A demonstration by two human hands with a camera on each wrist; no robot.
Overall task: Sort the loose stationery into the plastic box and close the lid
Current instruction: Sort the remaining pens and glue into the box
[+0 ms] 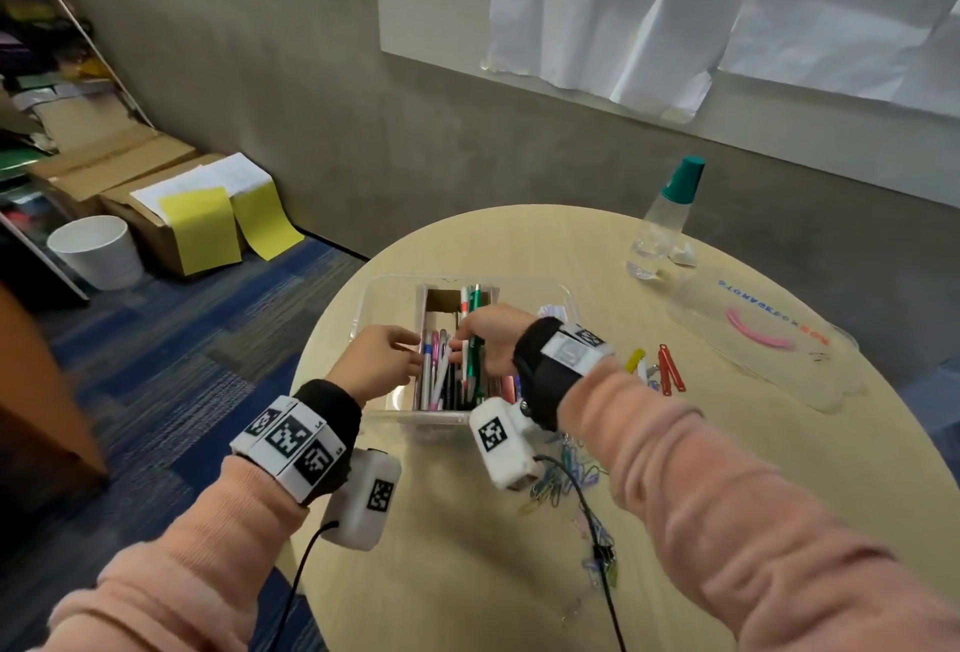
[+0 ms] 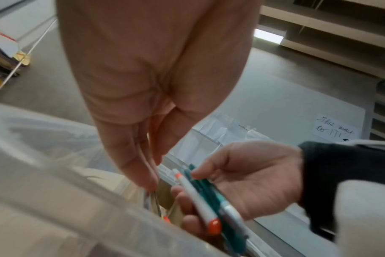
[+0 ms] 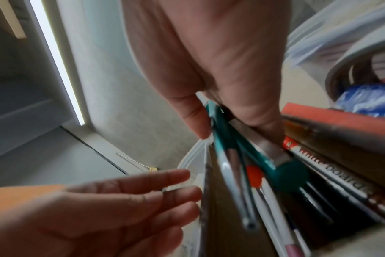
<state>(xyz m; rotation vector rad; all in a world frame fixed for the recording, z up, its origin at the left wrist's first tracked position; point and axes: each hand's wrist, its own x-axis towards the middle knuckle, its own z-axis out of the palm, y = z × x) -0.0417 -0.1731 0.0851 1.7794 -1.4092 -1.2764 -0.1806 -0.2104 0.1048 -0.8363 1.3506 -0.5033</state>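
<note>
A clear plastic box [image 1: 387, 287] stands on the round table, with a cardboard divider [image 1: 439, 300] inside full of pens. My right hand [image 1: 467, 339] is over the divider and grips a small bundle of pens [image 1: 474, 308]: teal ones and a white one with orange ends [image 2: 200, 196]. My left hand [image 1: 413, 347] is just left of it, fingers [image 2: 143, 173] straight, tips at the divider's left wall. It holds nothing. In the right wrist view the teal pens [image 3: 226, 153] slant down into the divider beside the pens lying there. The clear lid [image 1: 758, 339] with a pink handle lies at the right.
Coloured paper clips [image 1: 561, 474] and binder clips [image 1: 602, 558] lie loose in front of the box, under my right forearm. Red and yellow clips [image 1: 670, 365] sit to its right. A clear bottle with a green cap [image 1: 665, 220] stands at the back.
</note>
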